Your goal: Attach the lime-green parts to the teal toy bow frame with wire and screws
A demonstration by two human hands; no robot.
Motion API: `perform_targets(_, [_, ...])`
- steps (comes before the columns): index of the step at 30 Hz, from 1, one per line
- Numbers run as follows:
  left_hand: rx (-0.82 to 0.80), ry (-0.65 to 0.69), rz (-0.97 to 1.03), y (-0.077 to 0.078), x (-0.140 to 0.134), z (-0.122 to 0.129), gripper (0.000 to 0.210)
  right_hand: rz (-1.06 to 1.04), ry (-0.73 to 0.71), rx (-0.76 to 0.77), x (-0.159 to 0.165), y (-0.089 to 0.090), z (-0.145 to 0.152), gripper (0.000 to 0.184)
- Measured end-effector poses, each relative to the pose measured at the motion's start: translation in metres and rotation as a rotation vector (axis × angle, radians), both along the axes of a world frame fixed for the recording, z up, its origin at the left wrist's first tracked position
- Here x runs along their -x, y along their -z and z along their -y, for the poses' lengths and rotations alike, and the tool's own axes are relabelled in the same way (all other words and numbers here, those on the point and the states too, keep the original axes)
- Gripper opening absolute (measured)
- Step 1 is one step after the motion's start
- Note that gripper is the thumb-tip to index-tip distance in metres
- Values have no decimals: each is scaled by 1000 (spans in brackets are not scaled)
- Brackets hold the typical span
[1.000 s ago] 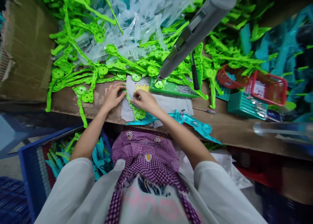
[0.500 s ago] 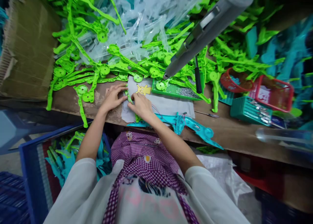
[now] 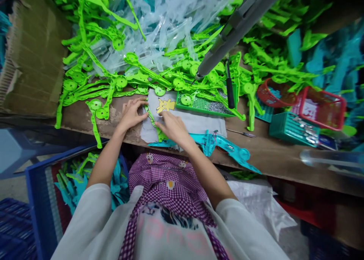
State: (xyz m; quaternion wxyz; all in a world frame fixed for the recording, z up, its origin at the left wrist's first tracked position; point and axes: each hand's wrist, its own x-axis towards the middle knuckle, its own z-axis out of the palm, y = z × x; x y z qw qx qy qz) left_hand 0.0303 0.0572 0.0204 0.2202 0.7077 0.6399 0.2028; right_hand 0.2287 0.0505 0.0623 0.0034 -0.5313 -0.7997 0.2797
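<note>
A narrow bright green plastic part (image 3: 151,118) lies on the grey cloth (image 3: 196,119), with thin wire-like lines along it. At its upper end, my left hand (image 3: 133,113) grips it between fingertips and thumb. My right hand (image 3: 174,128) is on the other side, its thumb near the part's middle and its index finger apart from the thumb. The right palm hides whatever lies beneath. Below my right wrist, a long turquoise plastic part (image 3: 209,141) with a wired piece lies along the table edge.
An electric screwdriver (image 3: 227,34) hangs over a green tray (image 3: 182,105) of small metal pieces. Behind are heaps of green parts (image 3: 136,76) and clear parts (image 3: 167,28). Red baskets (image 3: 322,108) and a teal basket (image 3: 280,129) stand right; a cardboard box (image 3: 34,59) stands left.
My right hand has shifted slightly right, off the green part's middle, uncovering more of it. My left hand keeps its place. The hanging screwdriver has swung a little.
</note>
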Motion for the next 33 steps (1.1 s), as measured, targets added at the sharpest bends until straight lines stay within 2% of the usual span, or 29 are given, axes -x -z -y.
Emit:
perform_targets(4, [-5,-16,-3,4,0,-2,36,38,26,-78,-25,-2,21,31])
perform_targets(8, [-15,-19,7,6,0,-3,36,101,-19,-101,-27,2,48,39])
perform_targets(12, [-19,-9,12,4,0,-3,36,207,48,-57,-25,3,65,46])
perform_targets(15, [-6,-13,5,3,1,-3,35,245,34,-37,-20,-3,68,45])
perform_targets(21, [-1,-12,-7,2,0,-4,34,215,-161,0,-9,-7,67,42])
perform_targets(27, [-14,2,-2,4,2,-5,36,252,-113,6,-24,3,69,41])
perform_targets(30, [-120,-48,-5,-1,-3,8,44,262,-151,19,-26,1,68,39])
perform_targets(33, [-197,-13,-63,-7,-12,31,30,265,-173,24,-25,-5,64,39])
